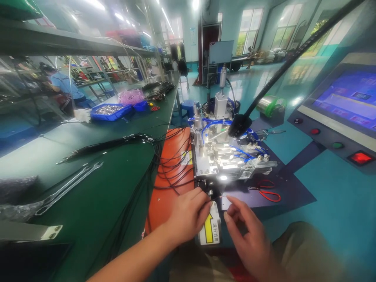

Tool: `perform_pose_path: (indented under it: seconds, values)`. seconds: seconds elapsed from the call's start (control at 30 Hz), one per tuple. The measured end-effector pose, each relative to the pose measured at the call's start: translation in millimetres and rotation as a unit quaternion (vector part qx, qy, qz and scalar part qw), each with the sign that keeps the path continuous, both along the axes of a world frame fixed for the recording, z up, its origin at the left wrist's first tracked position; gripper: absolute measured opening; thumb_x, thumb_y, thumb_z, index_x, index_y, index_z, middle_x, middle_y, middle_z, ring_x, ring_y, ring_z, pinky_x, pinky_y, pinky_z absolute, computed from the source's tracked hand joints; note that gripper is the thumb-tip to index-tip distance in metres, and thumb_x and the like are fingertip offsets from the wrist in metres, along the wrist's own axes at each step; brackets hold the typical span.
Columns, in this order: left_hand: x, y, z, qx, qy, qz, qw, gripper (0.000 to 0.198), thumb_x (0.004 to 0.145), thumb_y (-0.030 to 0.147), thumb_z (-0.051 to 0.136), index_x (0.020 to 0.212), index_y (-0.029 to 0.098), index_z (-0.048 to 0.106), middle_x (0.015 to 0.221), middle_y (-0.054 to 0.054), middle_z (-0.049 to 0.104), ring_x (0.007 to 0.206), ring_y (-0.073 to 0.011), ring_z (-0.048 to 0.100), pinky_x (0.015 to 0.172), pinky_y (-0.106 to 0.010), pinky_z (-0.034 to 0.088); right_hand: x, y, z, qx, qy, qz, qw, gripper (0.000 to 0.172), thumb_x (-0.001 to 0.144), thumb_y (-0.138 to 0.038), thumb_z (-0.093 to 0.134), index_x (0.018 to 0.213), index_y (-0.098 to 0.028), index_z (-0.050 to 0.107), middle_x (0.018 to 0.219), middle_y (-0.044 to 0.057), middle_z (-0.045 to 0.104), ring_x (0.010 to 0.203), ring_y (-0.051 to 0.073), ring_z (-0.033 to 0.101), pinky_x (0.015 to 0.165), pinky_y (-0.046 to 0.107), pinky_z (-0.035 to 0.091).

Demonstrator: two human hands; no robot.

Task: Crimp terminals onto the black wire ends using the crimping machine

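Observation:
My left hand (189, 213) is closed, fingertips pinched on a black cable near the front of the machine. A thin bared wire end (219, 197) sticks out to the right of those fingers. My right hand (248, 231) is just beside it, thumb and forefinger apart, the forefinger's tip close to the wire end; whether they touch I cannot tell. Between and below the hands lies a white label with a yellow arrow (208, 229). Directly ahead stands a metal machine (220, 156) with blue air hoses and a bright lamp. Several black cables (169, 168) trail over an orange-red panel (160, 199) to the left.
Red-handled pliers (269, 195) rest on the machine's base plate. A black flexible lamp arm (270, 58) crosses the upper right, near a control screen (349, 98). Spanners (70, 188), a cable bundle (108, 145) and a blue tray (110, 113) of small parts lie on the green bench. A person (64, 84) sits farther back.

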State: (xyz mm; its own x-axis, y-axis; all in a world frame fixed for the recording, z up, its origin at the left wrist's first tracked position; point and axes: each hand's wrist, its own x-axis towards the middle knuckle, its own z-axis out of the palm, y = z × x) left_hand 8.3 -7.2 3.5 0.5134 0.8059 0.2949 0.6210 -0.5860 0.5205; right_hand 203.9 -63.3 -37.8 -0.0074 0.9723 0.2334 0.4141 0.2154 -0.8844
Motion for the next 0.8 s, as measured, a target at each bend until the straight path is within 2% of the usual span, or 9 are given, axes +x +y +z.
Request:
perform_pose_path:
  seconds: [0.1, 0.23, 0.37, 0.43, 0.6, 0.8]
  values:
    - [0.2, -0.6, 0.5, -0.004, -0.005, 0.005, 1.000, 0.016, 0.097, 0.023, 0.045, 0.085, 0.018, 0.054, 0.079, -0.003, 0.055, 0.073, -0.0161, 0.052, 0.063, -0.027, 0.039, -2.0, -0.8, 1.3, 0.003, 0.013, -0.003, 1.000, 0.032, 0.098, -0.029, 0.051, 0.130, -0.026, 0.052, 0.095, 0.003, 0.061, 0.080, 0.016, 0.062, 0.076, 0.028, 0.052]
    - [0.2, 0.0, 1.0, -0.012, -0.018, 0.007, 1.000, 0.018, 0.098, 0.023, 0.045, 0.084, 0.017, 0.054, 0.079, -0.003, 0.055, 0.072, -0.0154, 0.051, 0.062, -0.026, 0.038, -5.1, 2.6, 0.9, -0.032, 0.062, -0.014, 0.997, 0.026, 0.097, -0.034, 0.053, 0.121, -0.025, 0.057, 0.096, 0.004, 0.062, 0.080, 0.017, 0.063, 0.073, 0.027, 0.053]
    - [-0.2, 1.0, 0.1, -0.014, -0.025, 0.004, 1.000, 0.017, 0.098, 0.023, 0.045, 0.084, 0.017, 0.053, 0.079, -0.003, 0.055, 0.072, -0.0149, 0.051, 0.062, -0.026, 0.037, -10.0, 13.3, 3.0, -0.106, 0.135, -0.036, 0.984, 0.026, 0.094, -0.043, 0.055, 0.110, -0.023, 0.061, 0.086, 0.003, 0.064, 0.062, 0.014, 0.059, 0.057, 0.024, 0.050]
    - [-0.5, 1.2, -0.6, -0.016, -0.025, 0.002, 1.000, 0.017, 0.098, 0.023, 0.045, 0.085, 0.017, 0.053, 0.079, -0.003, 0.055, 0.072, -0.0149, 0.050, 0.062, -0.026, 0.037, -12.4, 19.8, 5.9, -0.124, 0.153, -0.048, 0.979, 0.027, 0.093, -0.046, 0.057, 0.103, -0.022, 0.063, 0.080, 0.002, 0.064, 0.058, 0.013, 0.056, 0.054, 0.024, 0.048]
    - [-1.5, 1.3, -1.8, -0.018, -0.031, -0.002, 0.999, 0.016, 0.098, 0.023, 0.046, 0.086, 0.017, 0.054, 0.079, -0.003, 0.055, 0.072, -0.0148, 0.051, 0.062, -0.026, 0.037, -13.5, 29.6, 10.3, -0.116, 0.133, -0.058, 0.983, 0.026, 0.091, -0.046, 0.059, 0.092, -0.021, 0.063, 0.072, 0.000, 0.061, 0.056, 0.013, 0.054, 0.052, 0.024, 0.045]
    - [-1.5, 1.8, -1.2, -0.019, -0.033, 0.000, 0.999, 0.016, 0.098, 0.023, 0.045, 0.087, 0.017, 0.055, 0.079, -0.003, 0.057, 0.072, -0.0154, 0.052, 0.063, -0.026, 0.039, -11.4, 34.0, 6.4, -0.105, 0.115, -0.043, 0.987, 0.024, 0.092, -0.044, 0.059, 0.090, -0.021, 0.062, 0.068, -0.002, 0.059, 0.055, 0.013, 0.054, 0.053, 0.024, 0.044]
